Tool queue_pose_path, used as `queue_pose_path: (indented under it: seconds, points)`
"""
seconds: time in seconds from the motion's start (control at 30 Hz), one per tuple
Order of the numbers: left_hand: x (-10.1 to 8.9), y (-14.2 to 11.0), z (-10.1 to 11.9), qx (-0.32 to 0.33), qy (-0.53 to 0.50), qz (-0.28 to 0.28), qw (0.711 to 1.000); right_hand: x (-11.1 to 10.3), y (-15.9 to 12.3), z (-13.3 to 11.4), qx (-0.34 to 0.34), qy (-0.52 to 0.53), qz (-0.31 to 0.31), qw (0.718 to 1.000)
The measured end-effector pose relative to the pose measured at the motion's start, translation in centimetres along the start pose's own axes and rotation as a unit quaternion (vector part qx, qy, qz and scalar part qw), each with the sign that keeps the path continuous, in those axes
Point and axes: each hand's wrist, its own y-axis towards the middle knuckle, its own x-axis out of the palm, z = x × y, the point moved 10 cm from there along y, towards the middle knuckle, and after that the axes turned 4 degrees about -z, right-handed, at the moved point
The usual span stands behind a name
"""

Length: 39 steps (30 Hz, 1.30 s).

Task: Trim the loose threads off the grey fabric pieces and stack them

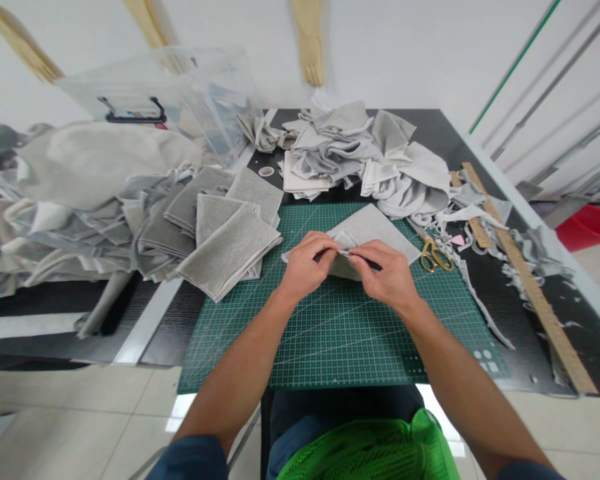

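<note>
A light grey piece of fabric [380, 230] lies partly on the green cutting mat [325, 347], its near edge lifted between my hands. My left hand [307, 262] pinches that edge between thumb and fingers. Close beside it, my right hand [385, 270] is closed on the same edge from the other side. The fingertips almost meet, and what exactly lies between them is partly hidden. Gold-handled scissors [436, 256] rest on the mat's right edge, just past the fabric's corner. Folded grey fabric pieces [235, 250] are stacked left of my left hand.
A heap of grey fabric [335, 143] covers the table's back. More fabric [105, 207] is piled left, before a clear plastic bin [130, 87]. A long wooden ruler [535, 287] lies right among scraps. A white ring [266, 171] sits behind the mat. A red bucket [590, 227] stands beyond.
</note>
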Motion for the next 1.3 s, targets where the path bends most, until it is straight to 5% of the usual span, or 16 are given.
queue_pose_path:
  seconds: [1.3]
  points:
    - [0.18, -0.01, 0.79, 0.027, 0.028, -0.004, 0.999, 0.28, -0.12, 0.05, -0.007, -0.005, -0.010, 1.000]
